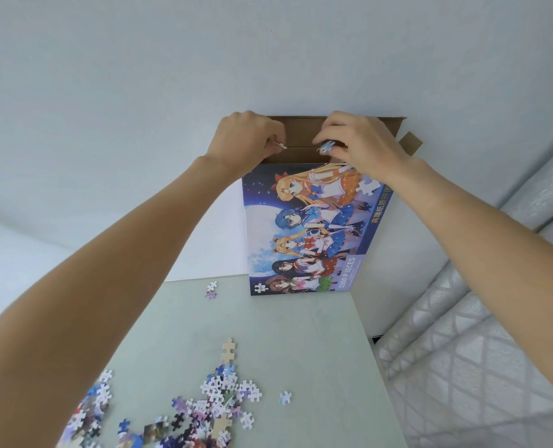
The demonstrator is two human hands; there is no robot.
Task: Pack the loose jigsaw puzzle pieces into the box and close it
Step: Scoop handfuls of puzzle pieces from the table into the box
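The puzzle box (304, 234), printed with cartoon figures and "1000 PIECES", stands on end at the far edge of the pale table (301, 344). Its brown top end is open, flaps up. Both hands hover over that opening. My left hand (246, 137) pinches a small pale puzzle piece at its fingertips. My right hand (359, 143) pinches a bluish puzzle piece (326, 146). A heap of loose pieces (184, 412) lies on the near table.
A tan piece (229, 350) lies face down beside the heap; a single piece (284, 398) sits to its right. Two stray pieces (211, 290) rest near the box's base. A white wall stands behind; a patterned grey curtain (481, 350) hangs to the right.
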